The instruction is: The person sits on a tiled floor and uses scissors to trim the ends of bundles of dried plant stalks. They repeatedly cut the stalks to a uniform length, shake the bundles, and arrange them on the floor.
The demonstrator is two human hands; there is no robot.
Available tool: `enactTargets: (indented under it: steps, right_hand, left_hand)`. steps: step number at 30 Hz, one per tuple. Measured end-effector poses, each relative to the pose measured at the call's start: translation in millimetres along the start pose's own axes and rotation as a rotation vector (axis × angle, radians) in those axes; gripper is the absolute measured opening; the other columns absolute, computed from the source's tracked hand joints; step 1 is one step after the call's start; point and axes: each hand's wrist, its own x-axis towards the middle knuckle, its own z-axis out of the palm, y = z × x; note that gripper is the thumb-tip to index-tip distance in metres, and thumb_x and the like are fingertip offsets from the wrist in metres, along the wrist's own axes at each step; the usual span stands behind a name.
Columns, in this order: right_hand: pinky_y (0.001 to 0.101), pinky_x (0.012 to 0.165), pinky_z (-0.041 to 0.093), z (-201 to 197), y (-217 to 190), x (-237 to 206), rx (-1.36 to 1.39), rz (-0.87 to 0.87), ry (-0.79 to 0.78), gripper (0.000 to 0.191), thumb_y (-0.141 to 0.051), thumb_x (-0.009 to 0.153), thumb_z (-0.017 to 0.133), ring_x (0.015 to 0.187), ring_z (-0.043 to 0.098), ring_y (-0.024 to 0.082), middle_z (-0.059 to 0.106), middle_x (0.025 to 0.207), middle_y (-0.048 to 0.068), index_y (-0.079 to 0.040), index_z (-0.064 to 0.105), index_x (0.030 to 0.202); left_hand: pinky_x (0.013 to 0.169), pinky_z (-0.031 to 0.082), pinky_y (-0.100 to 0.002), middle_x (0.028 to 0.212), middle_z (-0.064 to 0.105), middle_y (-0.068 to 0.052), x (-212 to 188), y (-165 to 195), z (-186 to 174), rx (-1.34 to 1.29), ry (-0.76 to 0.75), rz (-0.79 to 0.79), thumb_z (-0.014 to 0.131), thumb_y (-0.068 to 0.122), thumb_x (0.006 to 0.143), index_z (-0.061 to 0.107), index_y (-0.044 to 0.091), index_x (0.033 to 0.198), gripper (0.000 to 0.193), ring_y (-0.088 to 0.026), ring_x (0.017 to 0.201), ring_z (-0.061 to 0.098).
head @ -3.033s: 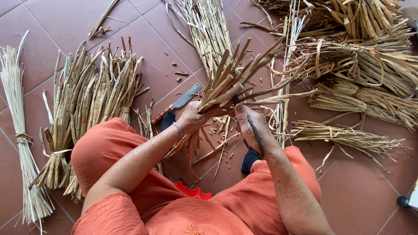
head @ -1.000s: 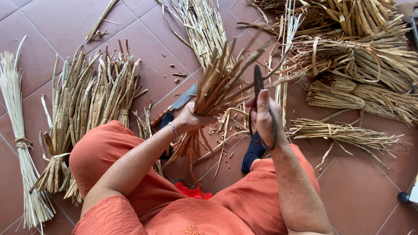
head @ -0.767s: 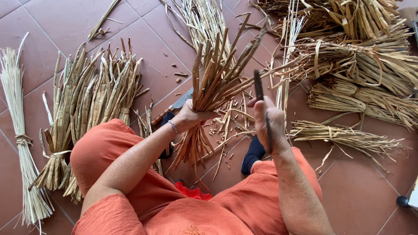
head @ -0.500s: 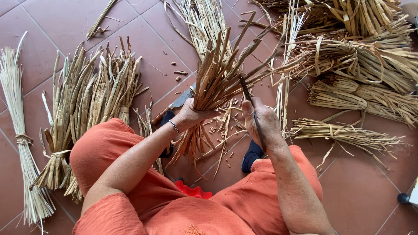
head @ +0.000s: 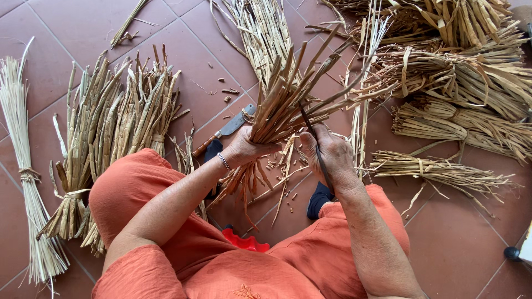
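Head view: hands working a reed bundle.
Left hand (head: pixel 246 149) is clenching the dried reed bundle (head: pixel 282 108); right hand (head: pixel 328 156) is grasping a thin dark blade (head: pixel 313 141).

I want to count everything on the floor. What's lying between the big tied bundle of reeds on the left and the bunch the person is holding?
In the head view, a knife with a wooden handle lies on the tiles between the tied bundle and the held bunch, plus small reed scraps.

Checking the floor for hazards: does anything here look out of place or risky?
A knife lies loose on the tiles beside the left hand, blade exposed near the person's foot. Short stalk scraps litter the floor beneath the held bundle.
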Motion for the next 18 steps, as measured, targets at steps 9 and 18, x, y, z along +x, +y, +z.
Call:
enactTargets:
  steps: [9, 18]
  right_hand:
    - [0.0516, 0.076, 0.054, 11, 4, -4, 0.104, -0.018, 0.028, 0.066, -0.064, 0.106, 0.030, 0.083, 0.071, 0.040, 0.071, 0.085, 0.017, -0.009, 0.061, 0.126]
    - [0.0438, 0.062, 0.055, 18, 6, -6, 0.043, 0.081, 0.009, 0.058, -0.060, 0.106, 0.031, 0.064, 0.069, 0.029, 0.061, 0.063, 0.009, -0.011, 0.062, 0.096]
  left_hand:
    - [0.047, 0.048, -0.025, 0.072, 0.066, 0.003, -5, 20, 2, -0.102, 0.069, -0.129, 0.089, 0.017, 0.079, 0.077, 0.007, 0.100, 0.025, -0.005, 0.057, 0.057]
    - [0.046, 0.046, -0.024, 0.069, 0.066, 0.002, -3, 19, 5, -0.083, 0.045, -0.126, 0.088, 0.019, 0.082, 0.080, 0.007, 0.098, 0.022, -0.005, 0.054, 0.056]
